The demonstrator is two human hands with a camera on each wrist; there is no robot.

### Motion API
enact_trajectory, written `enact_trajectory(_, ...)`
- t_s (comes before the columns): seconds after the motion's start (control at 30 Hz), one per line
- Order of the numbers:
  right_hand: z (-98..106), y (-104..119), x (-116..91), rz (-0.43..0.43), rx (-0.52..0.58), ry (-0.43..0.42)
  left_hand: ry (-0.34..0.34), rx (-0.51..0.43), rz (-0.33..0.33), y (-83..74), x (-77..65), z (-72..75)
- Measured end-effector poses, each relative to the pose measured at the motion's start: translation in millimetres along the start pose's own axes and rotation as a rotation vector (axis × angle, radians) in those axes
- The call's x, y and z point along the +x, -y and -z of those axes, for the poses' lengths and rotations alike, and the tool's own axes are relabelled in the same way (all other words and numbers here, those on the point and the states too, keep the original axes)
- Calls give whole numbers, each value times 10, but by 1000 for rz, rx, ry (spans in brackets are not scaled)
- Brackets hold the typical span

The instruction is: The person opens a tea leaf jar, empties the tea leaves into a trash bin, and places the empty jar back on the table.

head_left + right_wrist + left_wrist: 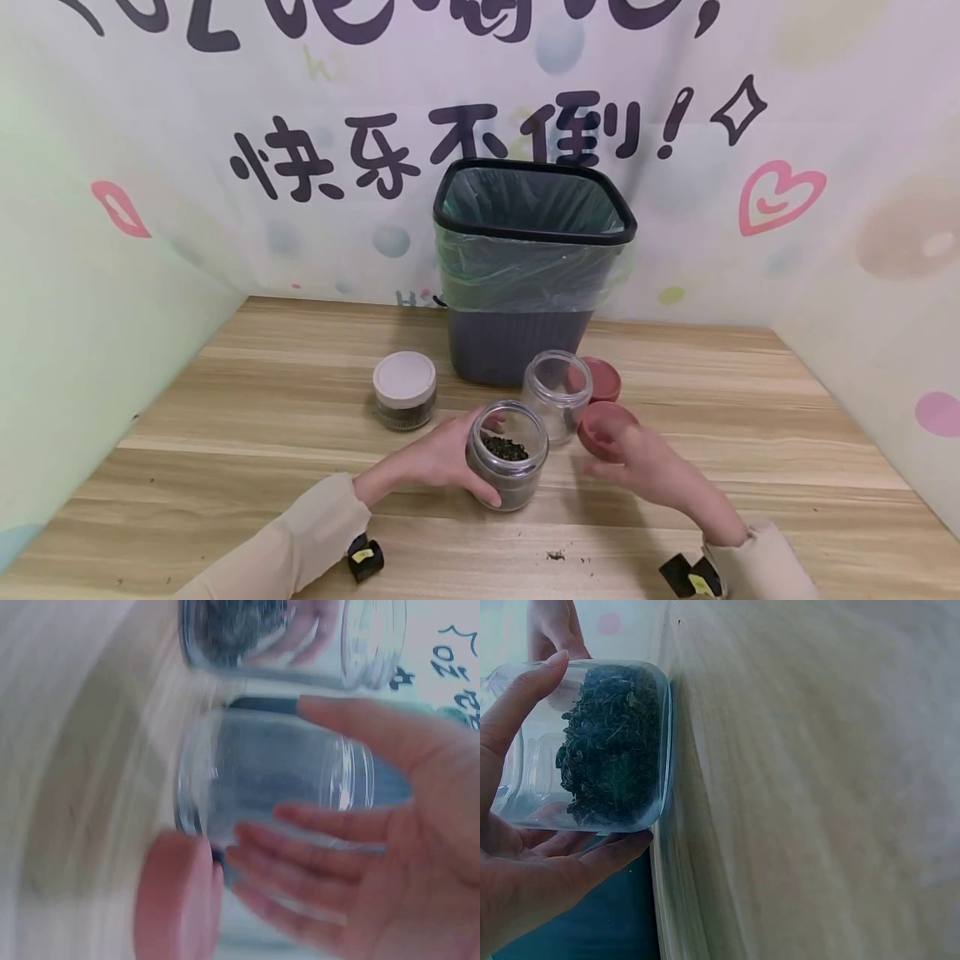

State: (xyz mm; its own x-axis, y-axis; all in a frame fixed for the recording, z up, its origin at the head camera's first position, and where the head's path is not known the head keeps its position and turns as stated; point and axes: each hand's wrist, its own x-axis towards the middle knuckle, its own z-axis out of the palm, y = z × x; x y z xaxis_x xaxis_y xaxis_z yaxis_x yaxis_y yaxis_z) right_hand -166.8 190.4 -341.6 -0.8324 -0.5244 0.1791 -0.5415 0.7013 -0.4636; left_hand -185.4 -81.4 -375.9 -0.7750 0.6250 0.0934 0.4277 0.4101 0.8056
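Observation:
My left hand (438,458) grips an uncapped clear jar (512,487) round its side, thumb in front and fingers behind. Dark dried leaves, like loose tea (611,750), fill its lower part. Over a red lid (595,442) hovers my right hand (656,467); in the right wrist view its fingers (307,885) are extended and the red lid lies beyond their tips. Between the two hands, a little farther back, stands a second uncapped clear jar (546,417), with a few dark bits low inside. Another red lid (607,379) lies behind it.
A dark bin (517,342) with a green-tinted liner stands at the back. Left of it sits a short jar (405,392) with a white lid. Dark crumbs (555,556) lie on the wooden table (300,350) near the front. Printed cloth walls border the table.

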Motion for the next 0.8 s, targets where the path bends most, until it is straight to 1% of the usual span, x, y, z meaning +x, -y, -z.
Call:
enact_trajectory(0.07,-55,37,-6,83,94,49,-2,-2,2,1,-1,-3)
enact_trajectory(0.1,-91,56,-4,106,132,71,-4,-7,5,0,-3,-5)
enact_trajectory(0.17,-174,92,10,117,177,95,-6,-13,16,0,-8,-11)
enact_trajectory(0.27,-308,145,52,133,217,74,-7,-25,27,2,-15,-21)
enact_trajectory(0.33,-388,183,88,148,212,47,-2,-41,27,5,-19,-26)
enact_trajectory(0.4,-448,215,128,148,212,14,8,-55,20,6,-22,-27)
enact_trajectory(0.5,-510,241,179,134,226,-12,26,-57,11,16,-28,-32)
enact_trajectory(0.67,-560,239,218,90,312,0,24,-31,-4,29,-36,-31)
enact_trajectory(0.8,-574,238,238,82,338,2,-2,-22,-21,40,-39,-23)
